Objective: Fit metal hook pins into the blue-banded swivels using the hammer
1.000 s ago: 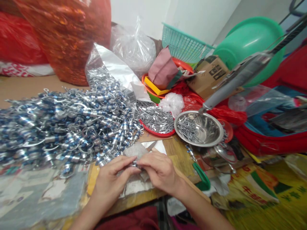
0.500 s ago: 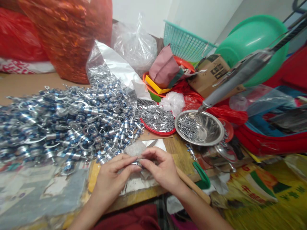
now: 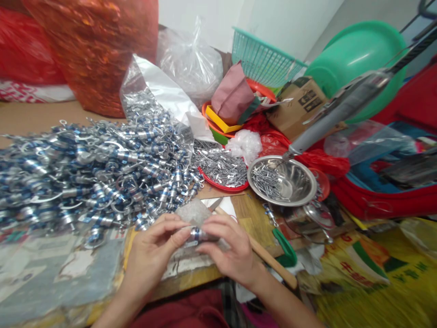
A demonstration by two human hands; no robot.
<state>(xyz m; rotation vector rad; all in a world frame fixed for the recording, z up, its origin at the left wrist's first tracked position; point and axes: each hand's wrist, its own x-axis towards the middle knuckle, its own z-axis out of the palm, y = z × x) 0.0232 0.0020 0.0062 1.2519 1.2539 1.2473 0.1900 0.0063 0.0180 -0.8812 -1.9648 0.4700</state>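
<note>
Between my hands, over the near edge of the work board, is a small silver metal cylinder with a blue band (image 3: 195, 234). My left hand (image 3: 155, 248) pinches its left end between thumb and fingers. Around the right end curl the fingers of my right hand (image 3: 232, 248), with the thumb below; part of the cylinder is hidden there. Just behind lies a grey stone-like block (image 3: 194, 212), and beside it a pointed blade (image 3: 215, 203). A large heap of similar silver-and-blue metal fittings (image 3: 102, 173) spreads to the left.
A red tray (image 3: 222, 188) holds small metal pieces; a steel bowl (image 3: 298, 182) holds metal pins. A grey tool shaft (image 3: 321, 120) slants above the bowl. A wooden handle (image 3: 273, 262) lies by my right forearm, near a green plastic piece (image 3: 287, 250). Bags and baskets stand behind.
My hands have moved slightly apart, and my right fingers have opened wider around the part. The blue-banded cylinder now shows more clearly between them. The view has shifted slightly.
</note>
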